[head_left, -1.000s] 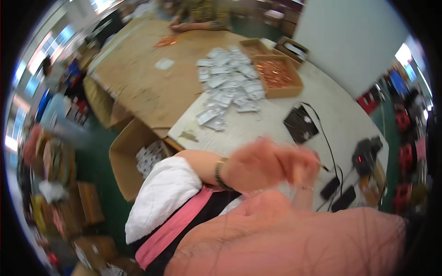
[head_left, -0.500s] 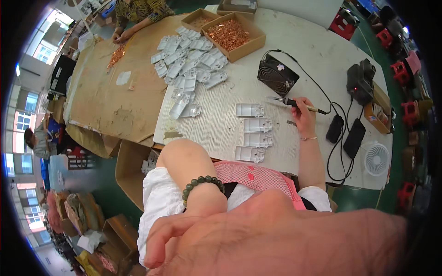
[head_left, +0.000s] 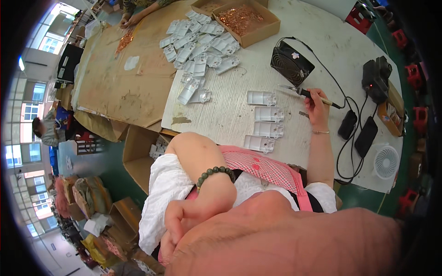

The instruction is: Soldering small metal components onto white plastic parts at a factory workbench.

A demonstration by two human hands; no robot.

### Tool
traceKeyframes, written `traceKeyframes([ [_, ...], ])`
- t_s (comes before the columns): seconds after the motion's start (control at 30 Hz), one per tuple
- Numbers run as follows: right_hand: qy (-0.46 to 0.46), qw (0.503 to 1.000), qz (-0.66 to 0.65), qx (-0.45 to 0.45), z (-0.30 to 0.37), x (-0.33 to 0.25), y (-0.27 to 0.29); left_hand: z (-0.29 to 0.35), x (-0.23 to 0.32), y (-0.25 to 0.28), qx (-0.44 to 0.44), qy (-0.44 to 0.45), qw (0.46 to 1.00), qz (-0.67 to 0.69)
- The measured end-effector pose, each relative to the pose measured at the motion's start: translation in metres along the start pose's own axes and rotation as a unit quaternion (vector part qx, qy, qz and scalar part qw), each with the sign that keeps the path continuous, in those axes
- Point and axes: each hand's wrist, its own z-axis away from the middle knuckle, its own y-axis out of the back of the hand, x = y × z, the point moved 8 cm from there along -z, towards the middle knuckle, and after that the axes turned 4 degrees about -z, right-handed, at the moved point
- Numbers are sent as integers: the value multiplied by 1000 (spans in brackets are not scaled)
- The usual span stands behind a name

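My right hand (head_left: 316,108) grips the handle of a soldering iron (head_left: 304,92), its metal tip pointing left over the table. Left of the tip, several white plastic housings (head_left: 268,129) lie in a column, open side up. A black square fan (head_left: 286,64) stands just beyond the iron. Bent back up close to the camera, my left hand (head_left: 175,225) has its fingers curled. Parts of those fingers are hidden, and whatever they hold or press on cannot be seen. A dark green bead bracelet circles that wrist.
A heap of white housings (head_left: 202,46) lies at the back beside a cardboard box of copper-coloured pieces (head_left: 271,34). At right are a black device with a red light (head_left: 376,80), cables, a phone (head_left: 367,135) and a small white fan (head_left: 386,162). Another person's hands (head_left: 131,20) work far left.
The whole view has shifted, so the table appears farther right and higher. My left hand's fingers have curled inward more. My right hand still holds the soldering iron beside the housings.
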Motion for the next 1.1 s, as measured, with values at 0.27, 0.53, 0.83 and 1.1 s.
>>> traceKeyframes([
  [0.27, -8, 1000, 12, 6, -1, -1, 1, 65, 12, 43, 46, -210, 944, -250],
  [0.53, -7, 999, 22, 32, -1, -1, 5, 211, -179, 122, -439, 340, 574, -602],
  [0.83, -27, 1000, 2, 11, -3, 3, 7, 253, -188, 103, -452, 310, 649, -528],
  [1.1, -22, 997, 71, 35, -2, 2, 7, 268, -188, 66, -437, 384, 742, -333],
])
